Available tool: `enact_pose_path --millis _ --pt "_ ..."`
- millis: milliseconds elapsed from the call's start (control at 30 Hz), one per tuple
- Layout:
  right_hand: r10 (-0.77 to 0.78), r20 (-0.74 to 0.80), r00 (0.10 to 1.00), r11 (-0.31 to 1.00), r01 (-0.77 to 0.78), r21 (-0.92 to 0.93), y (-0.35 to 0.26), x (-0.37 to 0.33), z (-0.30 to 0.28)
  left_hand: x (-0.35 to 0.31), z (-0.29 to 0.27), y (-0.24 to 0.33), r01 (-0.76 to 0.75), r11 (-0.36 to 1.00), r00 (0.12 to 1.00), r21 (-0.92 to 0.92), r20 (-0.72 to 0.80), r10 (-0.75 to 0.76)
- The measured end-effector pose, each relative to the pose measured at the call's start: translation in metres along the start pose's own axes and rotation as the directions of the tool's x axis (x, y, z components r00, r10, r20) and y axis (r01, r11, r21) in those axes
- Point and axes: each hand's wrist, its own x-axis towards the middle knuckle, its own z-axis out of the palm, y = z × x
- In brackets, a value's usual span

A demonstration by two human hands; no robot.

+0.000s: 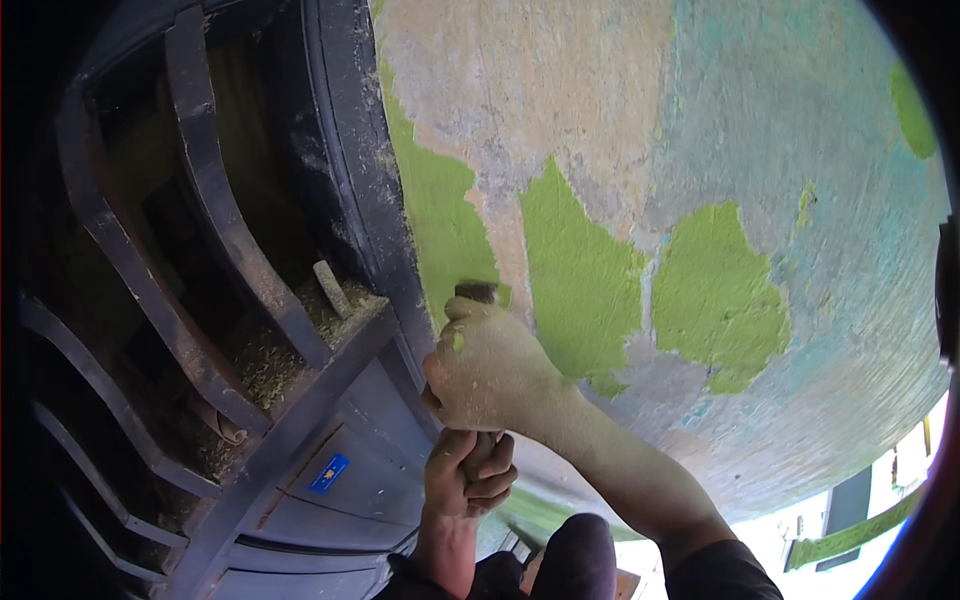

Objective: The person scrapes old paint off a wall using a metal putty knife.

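My right hand [492,365] is closed round a scraper [478,292], whose dark end rests against green paint beside the door frame. A green paint chip sticks to the back of that hand. Just below, my left hand [468,475] wraps its fingers round the lower end of the handle. Most of the tool is hidden by both hands. On the wall [560,90], bare tan and grey plaster surrounds ragged patches of green paint [583,280], with another green patch [720,300] to the right.
A dark metal door frame [365,150] borders the wall on the left. Curved bars [215,160] stand over a ledge [340,325] strewn with paint flakes, where a short pale stick [330,288] leans. Below is a grey door panel [350,450] with a blue sticker [329,473].
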Motion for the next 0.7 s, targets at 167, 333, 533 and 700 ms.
enact_pose_path --millis 167,333,533,700 --pt "0.014 0.115 0.993 1.0 -0.012 -0.017 -0.009 -0.007 0.006 -0.01 -0.01 -0.007 0.088 0.993 0.996 -0.076 -0.019 -0.09" --pt "0.045 0.054 0.998 0.999 -0.044 -0.013 -0.003 0.011 -0.003 0.008 -0.009 0.011 -0.004 1.0 0.995 0.027 0.1 0.001" --pt "-0.066 0.11 0.992 0.997 0.061 0.05 -0.013 -0.006 0.039 -0.016 -0.044 -0.009 0.033 0.994 0.999 -0.102 -0.008 -0.034" --pt "-0.019 0.125 0.992 0.997 0.009 0.08 -0.01 -0.008 0.05 -0.013 -0.049 -0.005 -0.009 1.0 0.999 -0.004 -0.044 0.009"
